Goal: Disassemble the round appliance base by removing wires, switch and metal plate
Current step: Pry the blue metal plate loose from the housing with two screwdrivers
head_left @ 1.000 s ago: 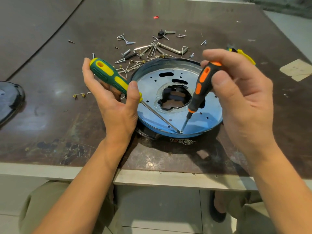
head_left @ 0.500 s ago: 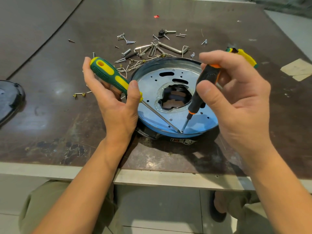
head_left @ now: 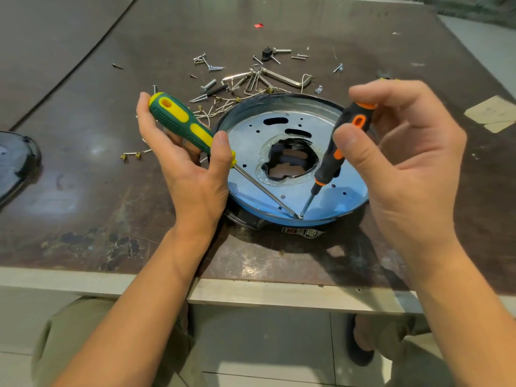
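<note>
The round appliance base lies near the table's front edge, its shiny metal plate facing up with a jagged hole in the middle. My left hand grips a green and yellow screwdriver whose long shaft runs down across the plate. My right hand pinches a black and orange screwdriver between thumb and fingers, held steeply. Both tips meet at a screw on the plate's front rim.
Several loose screws, hex keys and thin white wires lie scattered behind the base. A dark rounded cover sits at the left edge. Paper scraps lie at the right. The table's pale front edge runs just below the base.
My right hand's fingers have shifted round the orange-handled screwdriver, turning the handle. The left hand and its screwdriver have stayed in place. The base has not moved.
</note>
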